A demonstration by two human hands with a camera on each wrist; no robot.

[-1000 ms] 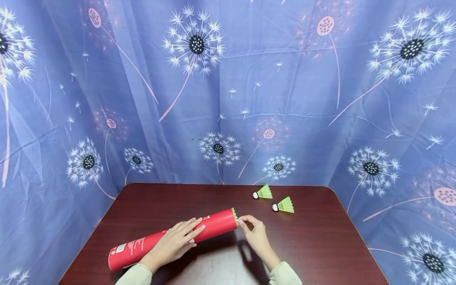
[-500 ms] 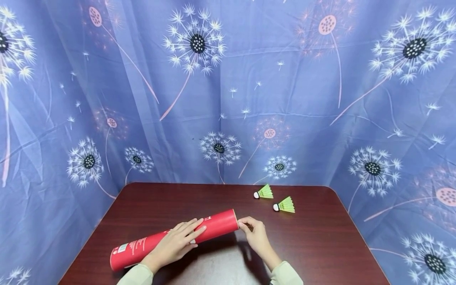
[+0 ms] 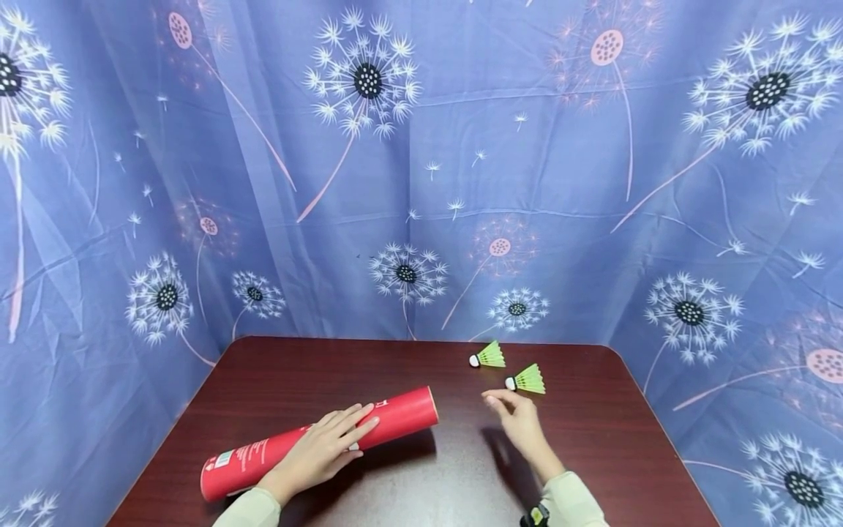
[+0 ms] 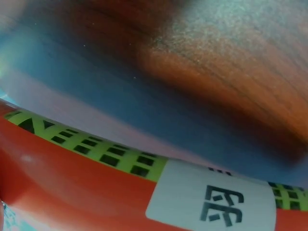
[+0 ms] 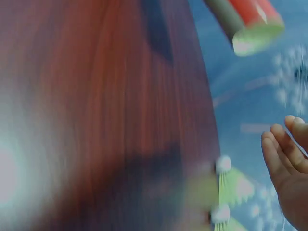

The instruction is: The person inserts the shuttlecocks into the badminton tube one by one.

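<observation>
A long red shuttlecock tube (image 3: pixel 402 416) lies slantwise, its right end raised over its own shadow. My left hand (image 3: pixel 323 446) grips it around the middle, fingers across the top and thumb on the near side. Close up in the left wrist view, the tube (image 4: pixel 72 183) shows a yellow-green checked band and a white label. Its open mouth (image 5: pixel 257 38) faces the right wrist camera. My right hand (image 3: pixel 520 424) is in the air right of that mouth, fingers bent and holding nothing. Just beyond its fingers lies a yellow-green shuttlecock (image 3: pixel 529 379); a second shuttlecock (image 3: pixel 489 355) lies farther back.
The dark red-brown wooden table (image 3: pixel 283 377) has rounded back corners. A blue curtain (image 3: pixel 448 176) with dandelion prints hangs right behind its back edge and along both sides.
The green feather rim that showed at the tube's mouth has gone inside. My right hand has left the mouth and moved right, near the shuttlecocks. My left hand stays on the tube.
</observation>
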